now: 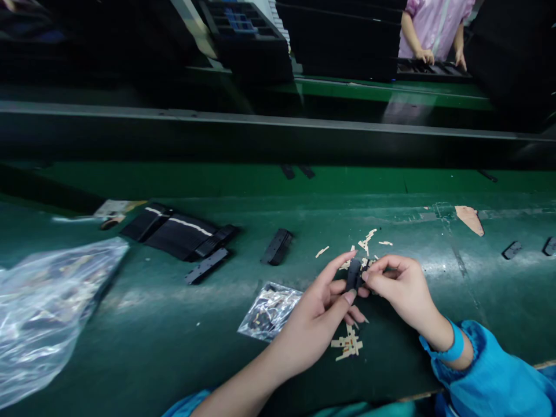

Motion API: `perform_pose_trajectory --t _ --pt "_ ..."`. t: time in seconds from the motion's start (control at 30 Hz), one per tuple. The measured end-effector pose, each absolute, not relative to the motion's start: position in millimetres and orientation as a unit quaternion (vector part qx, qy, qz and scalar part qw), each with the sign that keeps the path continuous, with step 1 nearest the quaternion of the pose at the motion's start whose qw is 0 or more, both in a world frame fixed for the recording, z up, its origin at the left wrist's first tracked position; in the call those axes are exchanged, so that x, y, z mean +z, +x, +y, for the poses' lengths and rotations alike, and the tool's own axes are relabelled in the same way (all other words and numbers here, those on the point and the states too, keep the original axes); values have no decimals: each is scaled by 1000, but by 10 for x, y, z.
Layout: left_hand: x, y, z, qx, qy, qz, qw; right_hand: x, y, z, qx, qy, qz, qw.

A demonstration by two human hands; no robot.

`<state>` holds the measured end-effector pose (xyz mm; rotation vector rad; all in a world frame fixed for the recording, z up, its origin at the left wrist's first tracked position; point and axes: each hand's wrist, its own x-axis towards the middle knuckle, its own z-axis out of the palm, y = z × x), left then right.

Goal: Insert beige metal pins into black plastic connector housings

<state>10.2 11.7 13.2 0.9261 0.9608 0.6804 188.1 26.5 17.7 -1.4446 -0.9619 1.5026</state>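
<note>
My left hand [319,315] is closed around a small black plastic part [354,274], held upright between thumb and fingers. At that part's right side my right hand [399,286] pinches with thumb and forefinger; whatever lies between those fingertips is too small to make out. Thin cream-coloured strips [367,240] are scattered on the green bench just beyond my hands. Below my left fingers sits a little pile of similar cream pieces [347,344]. A small clear bag [270,311] of tiny parts rests left of my left hand, partly behind it.
A stack of black parts [182,231] lies at left, with single black pieces [277,247] nearby. A large plastic bag [52,313] covers the near left. Two small black parts [512,249] sit at right. Across a raised rail [260,119], a person in pink [434,29] handles a black tray.
</note>
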Motion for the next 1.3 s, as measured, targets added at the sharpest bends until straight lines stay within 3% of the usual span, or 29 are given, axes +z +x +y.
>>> perform_pose_trajectory --t 0.87,1.3 --pt "148 59 32 285 508 457 672 202 1879 246 614 -577 -372 389" --pt "149 58 35 295 478 443 699 218 1879 251 618 -571 -382 382"
